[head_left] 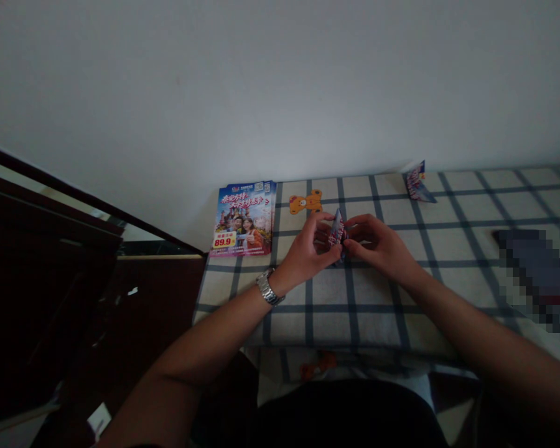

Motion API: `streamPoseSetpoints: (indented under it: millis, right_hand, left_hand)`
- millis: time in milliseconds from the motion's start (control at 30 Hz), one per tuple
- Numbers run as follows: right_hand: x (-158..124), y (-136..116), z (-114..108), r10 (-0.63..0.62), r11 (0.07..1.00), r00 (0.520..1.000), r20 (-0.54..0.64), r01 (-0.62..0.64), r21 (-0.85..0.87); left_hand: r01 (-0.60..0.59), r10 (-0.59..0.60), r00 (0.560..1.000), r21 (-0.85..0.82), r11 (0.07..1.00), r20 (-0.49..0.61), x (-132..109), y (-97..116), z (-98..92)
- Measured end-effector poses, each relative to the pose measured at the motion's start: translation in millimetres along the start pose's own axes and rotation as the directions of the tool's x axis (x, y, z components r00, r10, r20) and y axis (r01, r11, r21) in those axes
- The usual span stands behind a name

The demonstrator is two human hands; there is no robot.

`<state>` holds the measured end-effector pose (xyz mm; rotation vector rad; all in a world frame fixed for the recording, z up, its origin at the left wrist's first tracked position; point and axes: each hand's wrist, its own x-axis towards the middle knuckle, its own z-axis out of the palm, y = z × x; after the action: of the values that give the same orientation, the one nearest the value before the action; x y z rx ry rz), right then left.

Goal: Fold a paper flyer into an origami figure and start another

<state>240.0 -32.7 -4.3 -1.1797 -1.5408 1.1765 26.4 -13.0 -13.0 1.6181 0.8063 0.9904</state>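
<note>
Over the middle of the table, both hands hold one small folded paper (337, 229) printed in blue, red and white. My left hand (313, 246), with a metal watch (269, 287) on its wrist, pinches the paper's left side between thumb and fingers. From the other side, my right hand (376, 246) grips the paper with thumb and fingertips. Part of the paper is hidden behind the fingers. A stack of printed flyers (243, 219) lies at the table's back left. Farther right, near the wall, stands another folded paper (419, 185) with similar print.
A checked tablecloth (368, 323) with a printed bear (305, 202) covers the table. On the right lies a dark, pixelated flat object (541, 274). The wall (280, 93) rises behind the table. Dark furniture (42, 280) stands at the left.
</note>
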Motion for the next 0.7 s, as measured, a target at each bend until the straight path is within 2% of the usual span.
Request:
streamPoseSetpoints:
  millis: [300,700]
  right_hand:
    - [-0.5,-0.3,-0.7,-0.025,1.000,1.000,0.017,0.025,0.008]
    - [-0.9,-3.8,0.5,-0.036,0.998,0.999,-0.008,0.035,-0.051]
  left_hand:
    - [0.042,-0.039,0.998,-0.088,0.995,0.043,0.6,0.6,2.1]
    - [0.022,-0.021,0.999,-0.032,0.999,0.027,1.1,3.3,3.6]
